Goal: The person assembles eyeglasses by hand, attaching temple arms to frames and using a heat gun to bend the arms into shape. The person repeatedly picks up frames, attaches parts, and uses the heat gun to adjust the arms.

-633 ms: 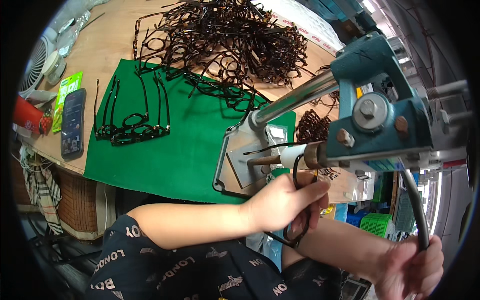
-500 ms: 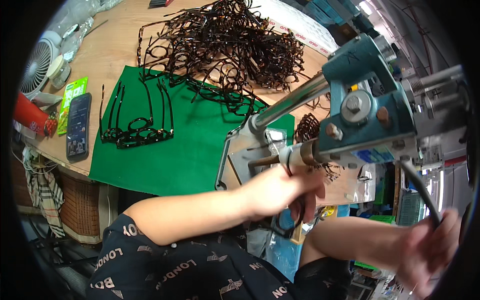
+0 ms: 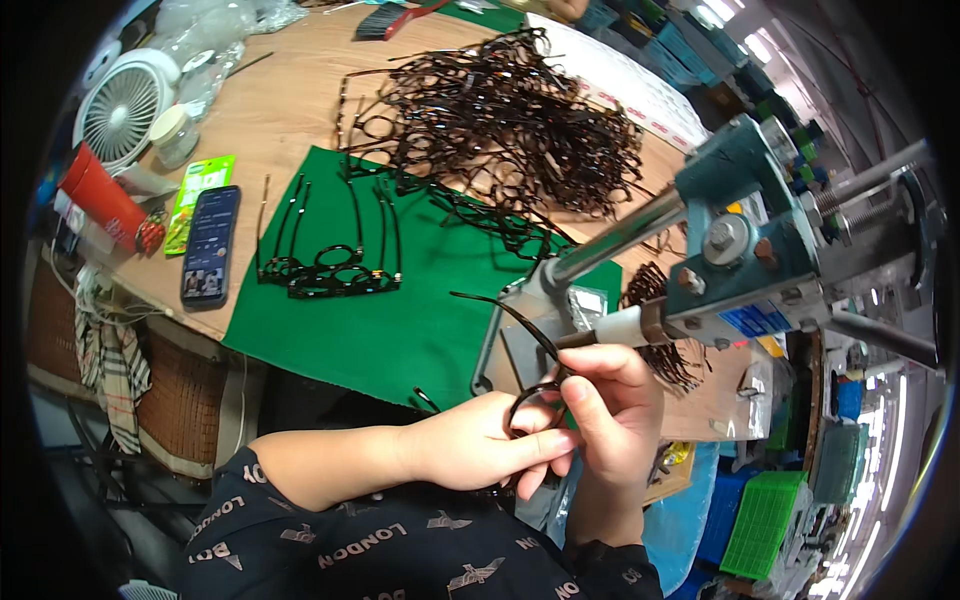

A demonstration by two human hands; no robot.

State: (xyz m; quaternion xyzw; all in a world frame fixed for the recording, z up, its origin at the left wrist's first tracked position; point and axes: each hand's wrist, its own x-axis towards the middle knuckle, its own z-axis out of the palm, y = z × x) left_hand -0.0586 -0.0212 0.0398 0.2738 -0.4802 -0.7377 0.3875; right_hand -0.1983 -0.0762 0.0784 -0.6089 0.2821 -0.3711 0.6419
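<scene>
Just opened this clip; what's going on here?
A person holds a dark glasses frame with the left hand and right hand, beside a teal press. Neither hand is on its lever. More frames lie on the green mat, and a big tangled heap sits on the table beyond.

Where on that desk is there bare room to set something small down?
Bare green mat shows between the laid-out glasses and the press; bare wood shows between the fan and the big pile. It's crowded at the left edge, with phone and pouch, and by the press, where the left hand and right hand hold another pair.
</scene>
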